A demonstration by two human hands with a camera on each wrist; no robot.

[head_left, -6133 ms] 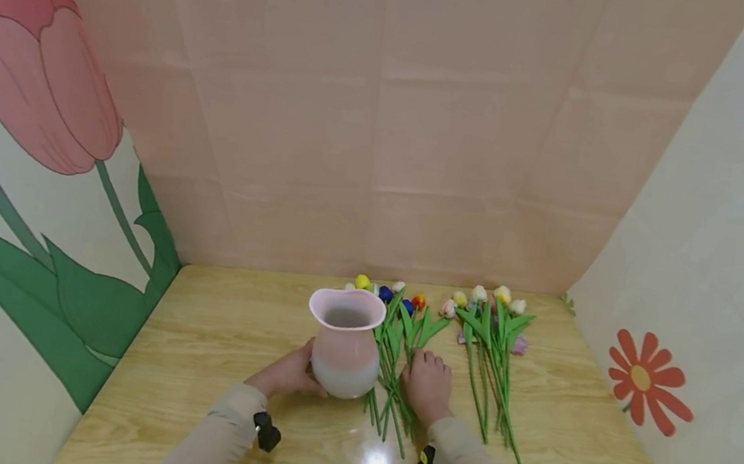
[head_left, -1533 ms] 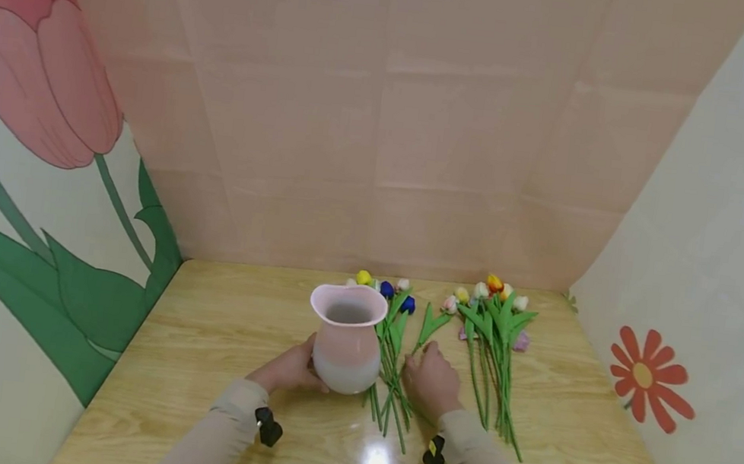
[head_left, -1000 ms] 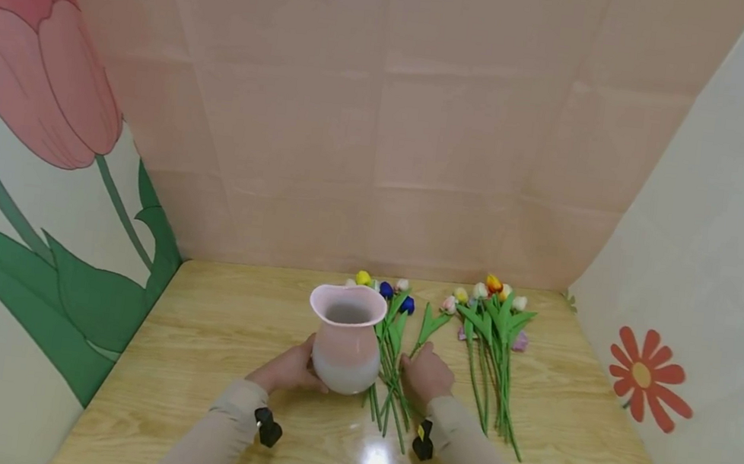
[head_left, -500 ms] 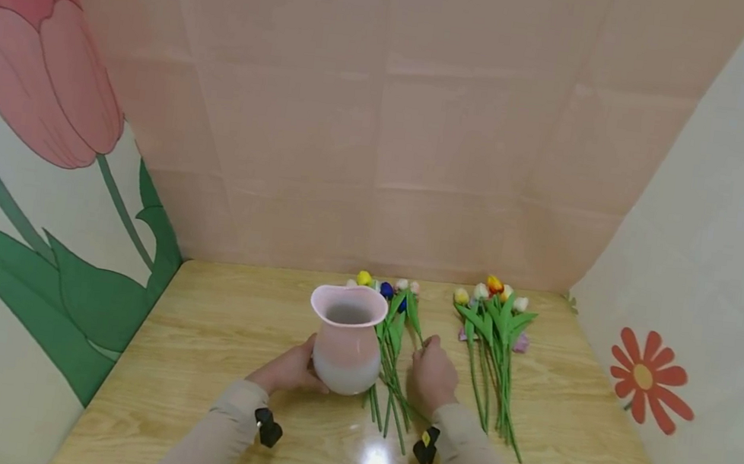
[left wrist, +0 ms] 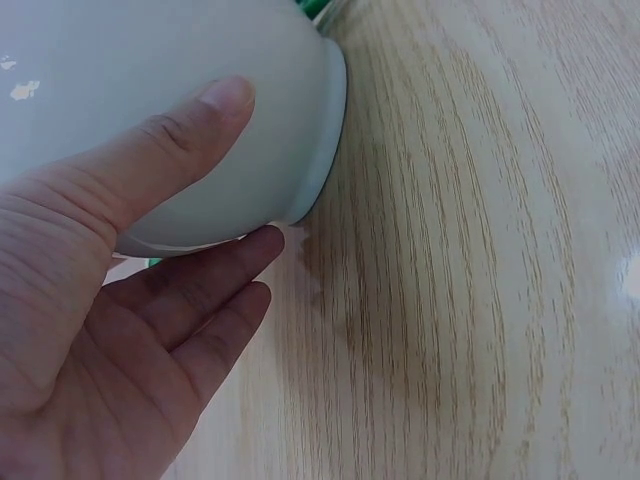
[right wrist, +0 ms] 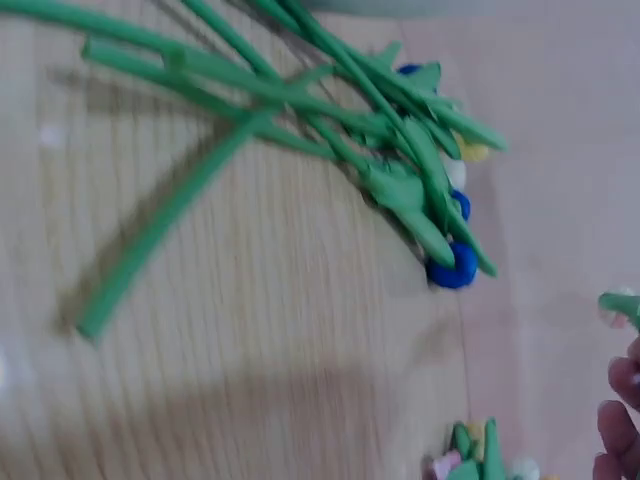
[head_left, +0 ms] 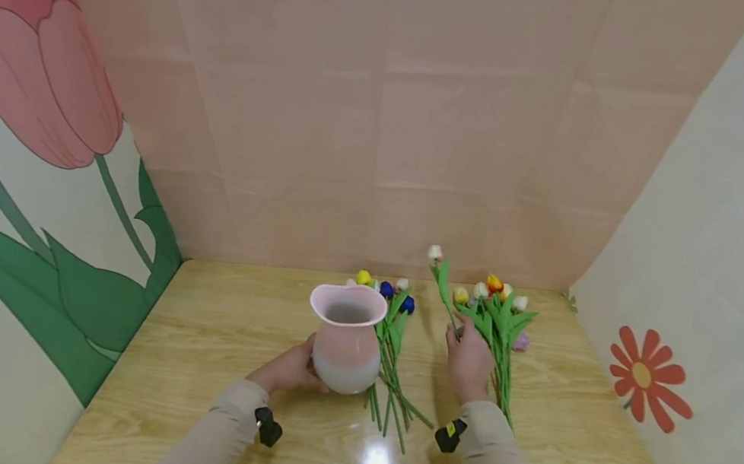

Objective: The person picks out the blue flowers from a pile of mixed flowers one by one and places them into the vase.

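Note:
A pink-and-white vase (head_left: 346,355) with a wavy rim stands upright on the table. My left hand (head_left: 290,368) holds its lower left side; in the left wrist view the thumb lies across the white vase body (left wrist: 190,90) and the fingertips touch it near the base. My right hand (head_left: 470,356) pinches the stem of a pale pink-white tulip (head_left: 435,253), raised above the table with the bloom tipped to the left. Only some fingertips (right wrist: 620,425) show at the right wrist view's edge.
Right of the vase lies a loose bunch of tulips (head_left: 395,334) with blue, yellow and pale blooms, stems crossing. A second bunch (head_left: 506,328), with orange, white and yellow blooms, lies partly behind my right hand. Fabric walls border the wooden table (head_left: 231,315).
An orange-red tulip has passed from the left bunch to the right one. My right hand has since lifted the pale tulip and carried it right. My left hand stays on the vase.

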